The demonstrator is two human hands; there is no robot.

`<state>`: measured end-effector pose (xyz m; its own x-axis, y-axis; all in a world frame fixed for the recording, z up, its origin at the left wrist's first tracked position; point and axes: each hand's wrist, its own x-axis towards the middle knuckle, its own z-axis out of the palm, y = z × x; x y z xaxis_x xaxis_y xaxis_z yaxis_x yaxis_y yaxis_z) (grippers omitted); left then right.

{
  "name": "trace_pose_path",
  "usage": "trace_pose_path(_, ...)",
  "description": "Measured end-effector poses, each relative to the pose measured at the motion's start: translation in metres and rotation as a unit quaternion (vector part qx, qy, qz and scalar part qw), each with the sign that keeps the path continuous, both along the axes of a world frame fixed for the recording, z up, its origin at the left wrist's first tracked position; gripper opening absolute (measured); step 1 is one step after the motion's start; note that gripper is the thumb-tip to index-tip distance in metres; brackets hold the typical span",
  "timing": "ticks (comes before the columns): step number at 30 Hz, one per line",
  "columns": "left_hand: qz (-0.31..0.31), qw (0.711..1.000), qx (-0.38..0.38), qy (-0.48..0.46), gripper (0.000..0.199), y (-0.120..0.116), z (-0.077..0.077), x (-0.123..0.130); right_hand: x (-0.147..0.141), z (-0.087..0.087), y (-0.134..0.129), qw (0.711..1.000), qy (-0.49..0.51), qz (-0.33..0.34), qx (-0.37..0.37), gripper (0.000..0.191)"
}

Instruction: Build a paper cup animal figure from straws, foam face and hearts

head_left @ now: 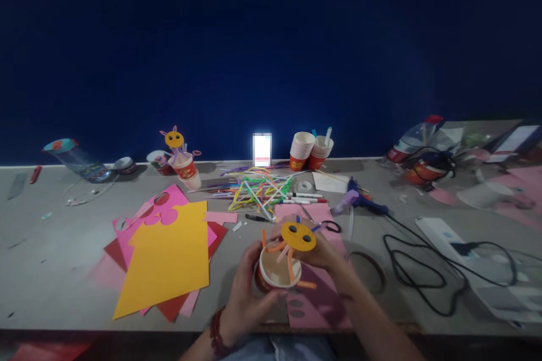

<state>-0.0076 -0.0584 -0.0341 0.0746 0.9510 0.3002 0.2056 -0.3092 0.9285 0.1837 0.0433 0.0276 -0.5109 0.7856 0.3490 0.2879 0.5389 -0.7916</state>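
A deep navy-blue wall [271, 39] fills the upper half of the view, brighter low down near the middle and sinking almost to black toward the top. Along its lower visible border runs the pale back edge [355, 159] of a long, matte grey tabletop [63, 271] that spans the whole width. The light is dim and soft, and below the tabletop's front edge [105, 331] everything falls into shadow, with a blurred red patch [51, 351] at lower left.

A red-and-white paper cup [271, 277] appears at the lower center of the frame, its open mouth tipped toward the camera. Above its rim, a yellow disc [298, 236] with two dark eyes accompanies bent orange stems [291, 266].
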Motion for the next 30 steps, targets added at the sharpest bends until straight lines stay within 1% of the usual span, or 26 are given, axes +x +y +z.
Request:
trace_pose_path(2, 0.037, 0.999, 0.000, 0.009, 0.079, 0.004, 0.001, -0.003, 0.001, 0.001, 0.000, 1.000, 0.014, 0.000, -0.005, 0.027)
trace_pose_path(5, 0.083, 0.996, -0.006, 0.036, 0.074, 0.013, 0.005, -0.014, 0.008, 0.001, -0.002, 0.998, 0.001, -0.056, -0.023, 0.021)
trace_pose_path(9, 0.121, 0.991, -0.029, 0.052, 0.067, 0.031, 0.010, -0.042, 0.020, -0.007, -0.016, 0.994, -0.034, -0.093, -0.042, 0.020)
trace_pose_path(11, 0.140, 0.987, -0.041, 0.070, 0.067, 0.041, 0.011, -0.060, 0.024, -0.013, -0.027, 0.993, -0.037, -0.092, -0.061, 0.021)
trace_pose_path(14, 0.208, 0.967, -0.044, 0.141, 0.069, 0.053, 0.010, -0.086, 0.024, -0.024, -0.042, 0.990, -0.047, -0.082, -0.101, 0.022)
trace_pose_path(16, 0.226, 0.957, -0.056, 0.172, 0.069, 0.059, 0.009, -0.101, 0.023, -0.030, -0.050, 0.988, -0.046, -0.080, -0.125, 0.023)
trace_pose_path(18, 0.235, 0.953, -0.065, 0.182, 0.068, 0.062, 0.009, -0.111, 0.022, -0.035, -0.055, 0.986, -0.041, -0.069, -0.145, 0.024)
trace_pose_path(21, 0.253, 0.943, -0.076, 0.201, 0.071, 0.064, 0.009, -0.118, 0.021, -0.042, -0.061, 0.983, -0.041, -0.051, -0.169, 0.025)
trace_pose_path(23, 0.263, 0.932, -0.089, 0.234, 0.074, 0.065, 0.010, -0.120, 0.020, -0.046, -0.063, 0.981, -0.042, -0.052, -0.180, 0.026)
trace_pose_path(28, 0.295, 0.880, -0.137, 0.345, 0.080, 0.065, 0.016, -0.122, 0.020, -0.051, -0.066, 0.981, -0.062, -0.067, -0.170, 0.028)
trace_pose_path(30, 0.297, 0.868, -0.150, 0.369, 0.080, 0.065, 0.018, -0.123, 0.019, -0.051, -0.068, 0.982, -0.079, -0.071, -0.154, 0.027)
